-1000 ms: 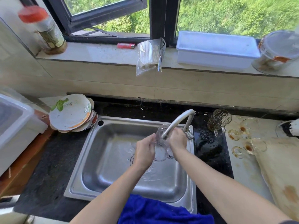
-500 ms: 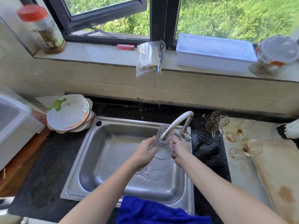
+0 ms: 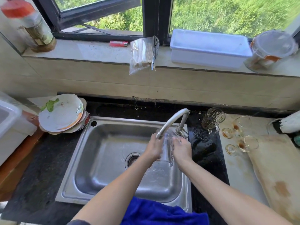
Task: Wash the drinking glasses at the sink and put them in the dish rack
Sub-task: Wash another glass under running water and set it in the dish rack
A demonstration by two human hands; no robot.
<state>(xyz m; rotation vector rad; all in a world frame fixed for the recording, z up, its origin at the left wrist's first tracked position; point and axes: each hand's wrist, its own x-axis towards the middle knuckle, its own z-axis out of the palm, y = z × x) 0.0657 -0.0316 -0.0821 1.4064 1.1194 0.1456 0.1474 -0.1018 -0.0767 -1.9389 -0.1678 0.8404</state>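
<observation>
A clear drinking glass [image 3: 167, 148] stands nearly upright between my two palms under the curved tap [image 3: 172, 120], over the steel sink [image 3: 103, 143]. My left hand [image 3: 153, 147] presses its left side and my right hand [image 3: 182, 147] its right side. Water runs over the glass and splashes into the basin below. On the right counter a patterned glass mug [image 3: 212, 119] lies tipped, and two stained stemmed glasses [image 3: 240, 125] [image 3: 246, 144] lie on their sides beside it.
A stack of dirty plates [image 3: 62, 113] sits left of the sink. A blue cloth [image 3: 162, 213] hangs over the sink's front edge. A stained cutting board [image 3: 279, 172] lies at right. White tub [image 3: 209, 48], bagged sticks [image 3: 142, 54] and jars stand on the windowsill.
Both hands have turned the glass from tilted to nearly upright and now hold it between flat palms. The drain shows, no longer covered by my left arm.
</observation>
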